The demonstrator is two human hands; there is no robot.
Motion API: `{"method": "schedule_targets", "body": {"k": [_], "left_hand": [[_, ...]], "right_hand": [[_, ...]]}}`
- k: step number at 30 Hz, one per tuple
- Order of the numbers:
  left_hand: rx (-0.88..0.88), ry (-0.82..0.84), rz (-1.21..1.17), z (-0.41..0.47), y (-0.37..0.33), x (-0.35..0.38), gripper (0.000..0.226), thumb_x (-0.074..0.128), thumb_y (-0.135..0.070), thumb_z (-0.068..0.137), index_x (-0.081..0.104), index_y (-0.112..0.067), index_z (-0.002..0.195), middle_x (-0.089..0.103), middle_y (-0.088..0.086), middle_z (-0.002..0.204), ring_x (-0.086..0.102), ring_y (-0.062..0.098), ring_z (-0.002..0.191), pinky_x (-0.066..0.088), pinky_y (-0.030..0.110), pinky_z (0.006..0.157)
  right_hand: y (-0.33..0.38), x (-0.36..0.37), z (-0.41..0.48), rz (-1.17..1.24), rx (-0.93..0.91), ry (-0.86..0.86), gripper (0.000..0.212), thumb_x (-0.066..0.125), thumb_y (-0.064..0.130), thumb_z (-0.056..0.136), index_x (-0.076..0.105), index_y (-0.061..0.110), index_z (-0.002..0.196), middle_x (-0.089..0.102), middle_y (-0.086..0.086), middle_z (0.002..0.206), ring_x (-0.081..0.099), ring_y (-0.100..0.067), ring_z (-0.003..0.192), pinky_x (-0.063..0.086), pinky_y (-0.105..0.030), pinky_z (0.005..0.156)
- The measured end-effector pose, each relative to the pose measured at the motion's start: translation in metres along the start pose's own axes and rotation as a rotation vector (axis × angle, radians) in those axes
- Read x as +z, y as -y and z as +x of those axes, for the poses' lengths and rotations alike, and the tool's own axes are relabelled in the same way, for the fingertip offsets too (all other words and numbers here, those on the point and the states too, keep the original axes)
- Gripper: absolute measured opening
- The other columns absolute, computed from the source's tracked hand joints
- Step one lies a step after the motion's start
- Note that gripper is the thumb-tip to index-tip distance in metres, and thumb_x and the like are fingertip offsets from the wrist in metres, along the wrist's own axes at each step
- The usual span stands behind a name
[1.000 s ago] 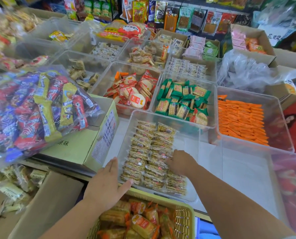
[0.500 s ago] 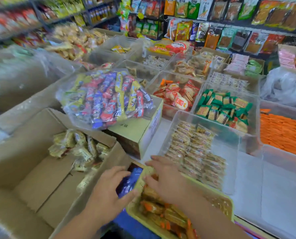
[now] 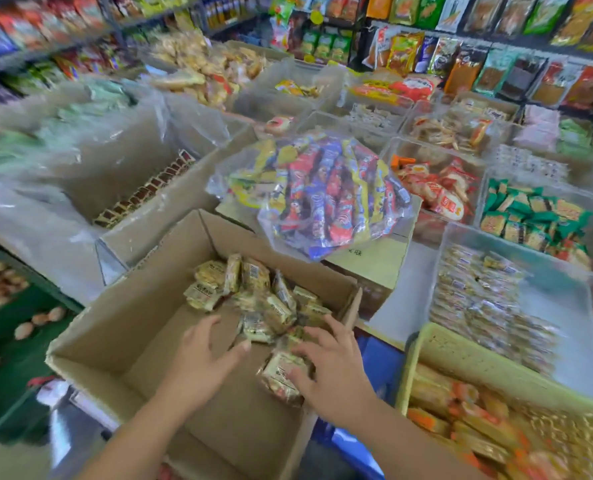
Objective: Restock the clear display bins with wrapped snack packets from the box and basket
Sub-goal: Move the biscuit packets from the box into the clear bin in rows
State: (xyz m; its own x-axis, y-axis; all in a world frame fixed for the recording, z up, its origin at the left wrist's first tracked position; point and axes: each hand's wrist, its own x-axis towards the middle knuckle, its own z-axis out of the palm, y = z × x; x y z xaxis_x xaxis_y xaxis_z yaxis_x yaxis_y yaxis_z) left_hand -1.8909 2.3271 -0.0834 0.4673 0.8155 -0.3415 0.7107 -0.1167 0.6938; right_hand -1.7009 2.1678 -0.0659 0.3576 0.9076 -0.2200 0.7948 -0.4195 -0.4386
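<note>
An open cardboard box point(image 3: 115, 327) sits low in front of me with a heap of pale yellow wrapped snack packets point(image 3: 260, 299) in its far right corner. Both my hands are inside it. My left hand point(image 3: 205, 358) lies spread over the box floor, fingers straight, beside the heap. Fingers spread, my right hand point(image 3: 326, 365) rests on packets at the heap's near edge. To the right stands a clear display bin point(image 3: 516, 278) partly filled with the same packets. A yellow basket point(image 3: 437, 344) of orange-wrapped snacks is at the lower right.
A clear bag of mixed colourful sticks point(image 3: 322, 195) lies on a closed carton behind the box. More clear bins of red point(image 3: 437, 188) and green packets point(image 3: 537, 216) stand behind. Plastic-lined cartons point(image 3: 80, 174) are on the left, shelves at the back.
My view swung left from the bins to the box. Both hands left the bin and basket edge and went down into the cardboard box onto the packets.
</note>
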Motion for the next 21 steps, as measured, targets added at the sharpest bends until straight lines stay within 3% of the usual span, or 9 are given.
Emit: {"method": "schedule_targets", "body": {"k": [5, 11, 14, 21], "left_hand": [[0.137, 0.042, 0.150, 0.071, -0.020, -0.021, 0.112, 0.072, -0.086, 0.055, 0.038, -0.041, 0.152, 0.026, 0.007, 0.164, 0.029, 0.028, 0.150, 0.031, 0.047, 0.121], [0.337, 0.170, 0.618, 0.142, -0.040, -0.002, 0.126, 0.088, -0.075, 0.050, 0.027, -0.048, 0.157, -0.004, 0.010, 0.170, 0.012, 0.044, 0.154, 0.025, 0.055, 0.122], [0.328, 0.247, 0.669, 0.157, -0.038, 0.008, 0.131, 0.091, -0.073, 0.046, 0.024, -0.048, 0.156, 0.000, 0.010, 0.166, 0.007, 0.044, 0.155, 0.026, 0.058, 0.121], [0.438, 0.185, 0.730, 0.165, -0.042, 0.028, 0.104, 0.083, -0.081, 0.044, 0.046, -0.038, 0.130, 0.025, 0.009, 0.147, 0.034, 0.039, 0.130, 0.038, 0.047, 0.110]], "right_hand": [[0.010, 0.013, 0.007, -0.143, 0.104, -0.008, 0.058, 0.032, 0.072, 0.092, 0.062, 0.041, 0.130, 0.042, 0.017, 0.151, 0.005, -0.020, 0.152, 0.009, -0.050, 0.125], [0.013, 0.013, 0.005, -0.179, 0.138, 0.008, 0.073, 0.019, 0.072, 0.084, 0.064, 0.036, 0.129, 0.044, 0.014, 0.150, 0.007, -0.021, 0.152, 0.013, -0.047, 0.125], [0.015, 0.012, 0.007, -0.193, 0.152, 0.015, 0.073, 0.019, 0.071, 0.084, 0.066, 0.035, 0.127, 0.046, 0.013, 0.149, 0.010, -0.021, 0.151, 0.012, -0.044, 0.125], [0.018, 0.012, 0.007, -0.168, 0.197, 0.035, 0.062, 0.028, 0.063, 0.086, 0.066, 0.034, 0.125, 0.044, 0.013, 0.149, 0.009, -0.019, 0.150, 0.024, -0.046, 0.119]]}}
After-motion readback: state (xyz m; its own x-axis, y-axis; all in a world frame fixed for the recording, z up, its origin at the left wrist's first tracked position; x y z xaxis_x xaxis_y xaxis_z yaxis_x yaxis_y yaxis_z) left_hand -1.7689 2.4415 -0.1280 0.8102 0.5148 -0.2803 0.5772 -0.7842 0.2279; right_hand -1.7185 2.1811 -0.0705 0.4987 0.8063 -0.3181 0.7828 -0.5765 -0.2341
